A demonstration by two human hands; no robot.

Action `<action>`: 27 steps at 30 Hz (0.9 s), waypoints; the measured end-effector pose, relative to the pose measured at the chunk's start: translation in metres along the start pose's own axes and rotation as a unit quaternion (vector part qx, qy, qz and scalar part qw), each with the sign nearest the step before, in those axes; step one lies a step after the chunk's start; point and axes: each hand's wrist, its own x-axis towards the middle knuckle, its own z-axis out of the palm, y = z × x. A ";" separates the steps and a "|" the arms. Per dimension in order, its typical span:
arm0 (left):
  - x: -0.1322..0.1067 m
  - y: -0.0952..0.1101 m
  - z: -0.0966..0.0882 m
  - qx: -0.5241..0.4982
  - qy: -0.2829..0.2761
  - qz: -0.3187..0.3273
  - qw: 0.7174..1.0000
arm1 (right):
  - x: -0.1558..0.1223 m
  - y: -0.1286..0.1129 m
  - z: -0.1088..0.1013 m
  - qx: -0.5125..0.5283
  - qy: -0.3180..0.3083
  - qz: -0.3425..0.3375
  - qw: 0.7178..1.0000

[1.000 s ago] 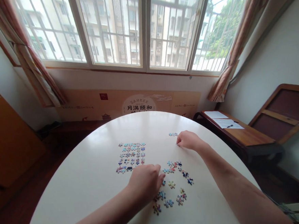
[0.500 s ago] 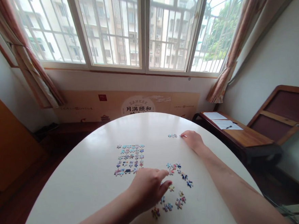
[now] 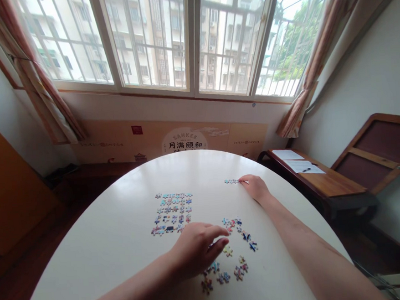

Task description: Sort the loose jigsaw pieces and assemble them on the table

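On the white round table (image 3: pixel 124 246) lies a partly joined block of jigsaw pieces (image 3: pixel 173 211) left of centre. Several loose coloured pieces (image 3: pixel 236 250) are scattered nearer to me. My left hand (image 3: pixel 196 251) hovers low over these loose pieces, fingers curled and pinched together; what they hold, if anything, is hidden. My right hand (image 3: pixel 255 187) reaches to the far right, fingertips pressed together on a small joined strip of pieces (image 3: pixel 231 181).
A barred window (image 3: pixel 185 36) with curtains fills the far wall. A printed cardboard panel (image 3: pixel 185 139) leans under it. A wooden bench (image 3: pixel 322 185) with papers (image 3: pixel 298 161) stands at the right. An orange-brown cabinet (image 3: pixel 7 191) is at the left.
My right hand has slid farther out to the small strip of pieces. My left hand has drawn slightly toward me and curled its fingers over the loose pieces.
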 end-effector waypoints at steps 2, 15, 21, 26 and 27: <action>-0.001 0.001 0.001 -0.006 0.008 0.004 1.000 | 0.000 0.000 0.000 0.003 0.000 -0.001 1.000; -0.003 0.000 0.002 -0.005 0.026 0.022 0.999 | -0.003 -0.003 -0.002 0.027 0.023 -0.006 0.999; -0.002 0.001 -0.002 0.052 0.013 0.037 0.998 | -0.008 -0.019 -0.018 0.055 0.057 -0.002 0.997; 0.000 0.001 -0.005 0.124 0.002 0.047 0.991 | -0.012 -0.050 -0.041 0.110 -0.125 -0.098 0.981; 0.000 0.001 -0.005 0.128 0.001 0.050 0.991 | -0.013 -0.058 -0.044 0.120 -0.178 -0.120 0.969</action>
